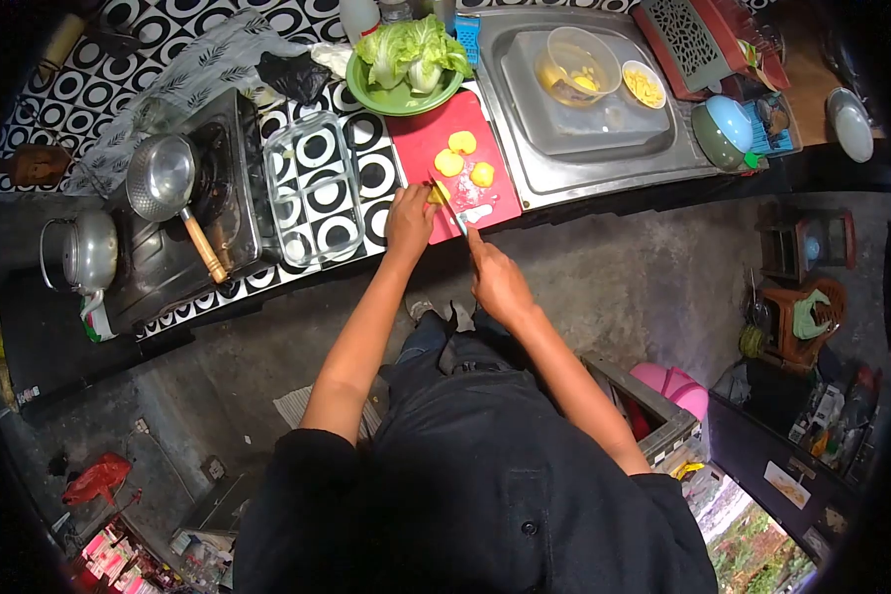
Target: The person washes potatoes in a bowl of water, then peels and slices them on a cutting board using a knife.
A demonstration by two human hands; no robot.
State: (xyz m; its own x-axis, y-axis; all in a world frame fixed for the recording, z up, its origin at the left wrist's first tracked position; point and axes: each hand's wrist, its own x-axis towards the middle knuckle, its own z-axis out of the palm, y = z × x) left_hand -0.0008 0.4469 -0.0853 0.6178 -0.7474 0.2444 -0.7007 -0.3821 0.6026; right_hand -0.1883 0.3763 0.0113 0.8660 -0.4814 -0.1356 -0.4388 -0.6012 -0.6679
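Observation:
A red cutting board lies on the counter with several yellow pieces on its upper part. At the board's lower left edge my left hand is closed on a small yellow piece. My right hand is wrapped round the handle of a knife, whose blade points up and left beside that yellow piece. Whitish bits lie on the board just right of the blade. Behind the board, a green bowl holds leafy greens.
Left of the board are a glass dish and a stove with a pan and kettle. The sink on the right holds a clear tub and a small bowl of yellow strips.

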